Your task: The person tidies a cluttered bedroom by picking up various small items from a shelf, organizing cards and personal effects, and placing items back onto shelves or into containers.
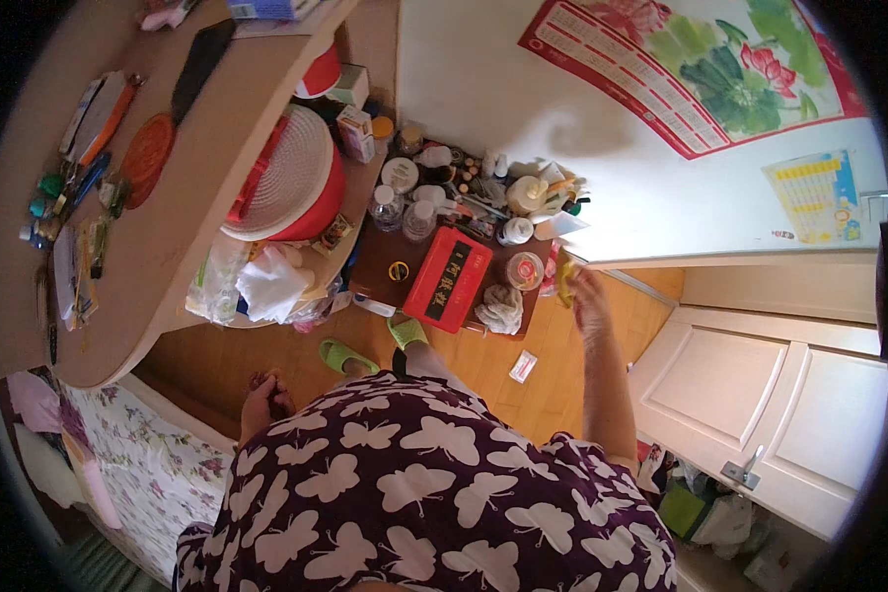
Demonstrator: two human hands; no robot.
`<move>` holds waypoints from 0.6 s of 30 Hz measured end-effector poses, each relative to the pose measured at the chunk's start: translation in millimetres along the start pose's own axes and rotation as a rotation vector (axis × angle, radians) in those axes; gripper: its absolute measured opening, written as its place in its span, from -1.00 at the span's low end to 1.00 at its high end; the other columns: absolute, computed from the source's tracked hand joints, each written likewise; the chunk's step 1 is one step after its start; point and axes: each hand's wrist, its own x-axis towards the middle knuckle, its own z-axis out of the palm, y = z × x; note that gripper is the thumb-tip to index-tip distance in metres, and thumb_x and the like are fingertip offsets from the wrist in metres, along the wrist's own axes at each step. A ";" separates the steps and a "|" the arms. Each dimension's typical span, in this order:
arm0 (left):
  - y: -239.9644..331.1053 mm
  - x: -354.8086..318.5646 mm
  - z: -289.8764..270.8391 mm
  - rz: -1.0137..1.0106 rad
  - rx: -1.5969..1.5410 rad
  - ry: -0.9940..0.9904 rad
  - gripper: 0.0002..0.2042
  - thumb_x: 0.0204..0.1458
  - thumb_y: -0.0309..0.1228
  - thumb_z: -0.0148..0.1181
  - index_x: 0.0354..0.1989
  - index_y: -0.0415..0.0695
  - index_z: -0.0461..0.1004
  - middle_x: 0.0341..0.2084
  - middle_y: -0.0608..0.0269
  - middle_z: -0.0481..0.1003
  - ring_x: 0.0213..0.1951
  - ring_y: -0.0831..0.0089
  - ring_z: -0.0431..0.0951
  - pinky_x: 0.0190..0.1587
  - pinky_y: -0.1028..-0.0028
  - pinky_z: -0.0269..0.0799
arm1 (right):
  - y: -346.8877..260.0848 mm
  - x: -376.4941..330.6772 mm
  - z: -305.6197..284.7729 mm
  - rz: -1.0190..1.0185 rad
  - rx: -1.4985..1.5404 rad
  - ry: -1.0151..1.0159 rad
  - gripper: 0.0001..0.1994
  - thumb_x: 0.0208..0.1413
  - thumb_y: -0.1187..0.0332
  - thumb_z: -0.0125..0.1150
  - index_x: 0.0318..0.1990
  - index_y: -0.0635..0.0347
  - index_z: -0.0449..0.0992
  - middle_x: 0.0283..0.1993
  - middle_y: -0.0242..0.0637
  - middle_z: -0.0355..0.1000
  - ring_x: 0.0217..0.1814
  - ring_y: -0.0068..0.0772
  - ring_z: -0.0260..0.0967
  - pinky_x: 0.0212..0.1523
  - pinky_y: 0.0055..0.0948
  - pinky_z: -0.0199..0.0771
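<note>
My right hand [590, 304] reaches out beside the right end of a low brown table [373, 264]. Its fingers are closed on a small yellow thing [565, 281] that looks soft, perhaps a cloth; its exact kind is unclear. Down at my left side hangs my left hand [263, 403], its fingers loosely bent and apart, with nothing visible in them. On the table lie a red box [450, 279] with a black label, a round lidded tub [524, 270], a crumpled pale cloth [499, 309] and a yellow tape roll [398, 270].
Bottles [419, 219] and jars crowd the table's back against the wall. A red bucket [301, 178] with a white mesh top stands at left under a curved desk [133, 286]. A small white packet [523, 366] lies on the wooden floor. At right is a white door [750, 385].
</note>
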 end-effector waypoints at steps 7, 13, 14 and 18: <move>8.5 7.2 30.4 0.042 0.233 -0.075 -0.87 0.11 -0.33 -0.05 -0.29 -0.10 0.33 -0.56 0.37 0.32 -0.60 0.60 0.26 -0.54 0.62 0.23 | 82.7 9.2 26.9 0.188 0.092 -0.249 -0.71 -0.10 0.36 0.17 -0.19 0.25 0.39 -0.32 -0.38 0.38 -0.37 -0.58 0.31 -0.34 -0.59 0.30; 8.9 -6.4 22.6 0.054 0.147 -0.118 -0.83 0.12 -0.27 -0.07 -0.35 -0.11 0.30 -0.65 0.40 0.26 -0.67 0.62 0.14 -0.63 0.62 0.09 | 21.6 10.0 124.3 0.137 -0.060 -0.467 -0.73 -0.08 0.40 0.15 -0.22 0.34 0.37 -0.33 -0.29 0.39 -0.35 -0.49 0.33 -0.29 -0.55 0.30; 6.9 -6.5 13.5 0.078 0.162 -0.130 -0.82 0.12 -0.25 -0.07 -0.37 -0.09 0.30 -0.67 0.40 0.24 -0.69 0.62 0.12 -0.65 0.62 0.07 | 19.5 14.3 125.2 0.149 -0.088 -0.469 -0.72 -0.09 0.40 0.16 -0.20 0.34 0.37 -0.32 -0.29 0.39 -0.33 -0.51 0.33 -0.29 -0.54 0.31; -8.5 -6.0 -19.4 0.127 0.123 -0.106 -0.77 0.11 -0.18 -0.05 -0.48 -0.03 0.25 -0.75 0.42 0.16 -0.74 0.61 0.06 -0.67 0.59 0.05 | 36.4 29.2 116.1 0.127 -0.247 -0.472 -0.68 -0.12 0.39 0.20 -0.18 0.33 0.35 -0.32 -0.29 0.39 -0.30 -0.54 0.33 -0.29 -0.49 0.35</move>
